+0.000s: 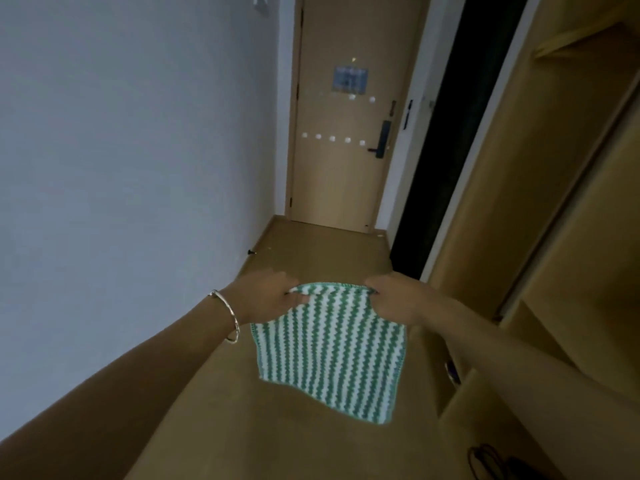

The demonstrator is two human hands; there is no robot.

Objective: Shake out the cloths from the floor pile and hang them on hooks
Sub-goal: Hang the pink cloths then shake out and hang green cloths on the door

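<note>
A green and white striped cloth (330,351) hangs spread out in front of me above the floor. My left hand (268,294) grips its top left corner, a metal bangle on that wrist. My right hand (398,297) grips the top right corner. The cloth's upper edge is stretched between both hands and its lower edge hangs loose. A row of small white hooks (333,138) runs across the door at the far end of the hallway, with two more hooks (362,98) higher up. No floor pile is in view.
A white wall (121,150) runs along the left. The tan door (343,174) with a black handle lock (381,139) closes the hallway. A dark doorway (446,150) and wooden cabinets (554,202) line the right. Dark items (491,460) lie at the bottom right.
</note>
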